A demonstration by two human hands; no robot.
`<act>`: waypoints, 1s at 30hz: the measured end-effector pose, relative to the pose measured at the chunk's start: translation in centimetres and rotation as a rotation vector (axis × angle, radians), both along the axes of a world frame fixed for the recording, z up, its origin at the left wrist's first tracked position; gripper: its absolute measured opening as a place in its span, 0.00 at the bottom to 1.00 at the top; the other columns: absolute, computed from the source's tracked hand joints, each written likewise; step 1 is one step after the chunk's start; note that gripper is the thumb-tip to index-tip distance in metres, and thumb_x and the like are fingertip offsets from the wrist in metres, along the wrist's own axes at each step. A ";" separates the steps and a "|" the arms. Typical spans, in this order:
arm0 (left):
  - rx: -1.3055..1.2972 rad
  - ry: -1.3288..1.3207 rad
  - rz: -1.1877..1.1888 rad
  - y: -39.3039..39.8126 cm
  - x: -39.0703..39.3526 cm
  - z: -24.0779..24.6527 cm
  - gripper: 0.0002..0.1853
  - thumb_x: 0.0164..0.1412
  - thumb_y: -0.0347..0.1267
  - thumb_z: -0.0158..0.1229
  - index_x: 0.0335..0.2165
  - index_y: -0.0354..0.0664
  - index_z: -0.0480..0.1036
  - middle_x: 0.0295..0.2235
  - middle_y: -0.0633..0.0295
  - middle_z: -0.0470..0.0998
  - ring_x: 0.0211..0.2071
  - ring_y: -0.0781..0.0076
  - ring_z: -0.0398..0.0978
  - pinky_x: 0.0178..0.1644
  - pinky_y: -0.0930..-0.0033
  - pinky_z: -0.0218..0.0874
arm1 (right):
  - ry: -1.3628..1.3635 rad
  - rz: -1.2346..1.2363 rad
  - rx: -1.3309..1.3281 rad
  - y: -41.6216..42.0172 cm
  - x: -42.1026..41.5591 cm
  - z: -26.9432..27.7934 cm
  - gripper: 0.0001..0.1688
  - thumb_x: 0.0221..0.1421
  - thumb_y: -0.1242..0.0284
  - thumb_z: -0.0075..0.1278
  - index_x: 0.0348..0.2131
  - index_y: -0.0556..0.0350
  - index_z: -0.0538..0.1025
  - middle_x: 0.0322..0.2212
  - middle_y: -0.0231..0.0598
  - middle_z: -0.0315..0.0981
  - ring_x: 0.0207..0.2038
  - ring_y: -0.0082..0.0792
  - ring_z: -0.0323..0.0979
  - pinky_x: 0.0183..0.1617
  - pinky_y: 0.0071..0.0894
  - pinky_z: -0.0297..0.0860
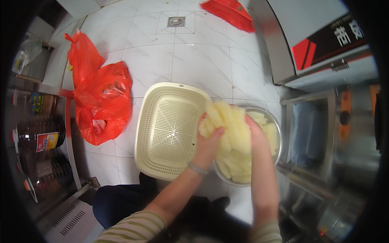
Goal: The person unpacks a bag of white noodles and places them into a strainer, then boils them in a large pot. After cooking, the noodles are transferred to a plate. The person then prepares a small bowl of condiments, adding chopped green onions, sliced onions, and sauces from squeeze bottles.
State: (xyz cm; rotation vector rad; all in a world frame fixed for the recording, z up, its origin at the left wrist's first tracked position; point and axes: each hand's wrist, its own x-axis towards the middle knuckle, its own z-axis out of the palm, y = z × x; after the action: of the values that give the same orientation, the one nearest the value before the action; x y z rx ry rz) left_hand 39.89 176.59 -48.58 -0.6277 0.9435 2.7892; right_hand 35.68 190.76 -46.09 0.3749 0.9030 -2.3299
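Between my left hand (209, 142) and my right hand (253, 127) is a bundle of pale yellow, soft-looking pieces (229, 127), slightly blurred; what they are I cannot tell. Both hands grip it from the sides, above a round metal bowl (280, 145) that holds more of the same pieces (237, 170). Left of the bowl, a cream plastic colander basket (170, 121) stands on the floor with a small dark speck on its inner wall. The bundle partly overlaps the basket's right rim. Some fingers of both hands are hidden behind the pieces.
Red plastic bags (103, 97) lie on the tiled floor to the left, near a shelf with large bottles (45, 142). A floor drain (176, 22) and a red broom head (229, 13) are at the far side. A metal cabinet (273, 45) stands at the right.
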 end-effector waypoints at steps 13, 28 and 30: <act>-0.069 -0.425 0.496 -12.4 -1.5 -11.5 0.32 0.56 0.34 0.51 0.56 0.49 0.46 0.50 0.59 0.58 0.48 0.65 0.62 0.48 0.64 0.59 | 0.554 0.949 0.957 -21.8 -12.8 -9.6 0.35 0.47 0.55 0.50 0.50 0.54 0.64 0.47 0.44 0.63 0.48 0.36 0.63 0.52 0.28 0.59; -0.076 -0.380 0.257 -17.1 -9.4 -8.7 0.24 0.60 0.43 0.37 0.50 0.40 0.59 0.47 0.54 0.64 0.48 0.60 0.63 0.48 0.54 0.59 | 1.022 -0.044 1.521 -20.2 -4.5 -10.2 0.33 0.42 0.66 0.53 0.48 0.60 0.62 0.52 0.52 0.51 0.56 0.55 0.47 0.57 0.60 0.42; -0.156 -0.413 0.192 -17.0 -9.9 -8.4 0.23 0.60 0.42 0.40 0.50 0.39 0.58 0.47 0.54 0.64 0.48 0.60 0.63 0.46 0.51 0.60 | 0.988 -0.080 1.490 -17.0 -1.5 -7.9 0.31 0.41 0.70 0.53 0.46 0.61 0.63 0.52 0.52 0.50 0.55 0.56 0.47 0.57 0.57 0.45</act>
State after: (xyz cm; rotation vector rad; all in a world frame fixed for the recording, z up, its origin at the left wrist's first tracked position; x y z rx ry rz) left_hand 29.98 159.64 -56.98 -1.3179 1.0578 2.5921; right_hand 34.21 173.76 -54.04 -0.2708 3.0117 -1.3245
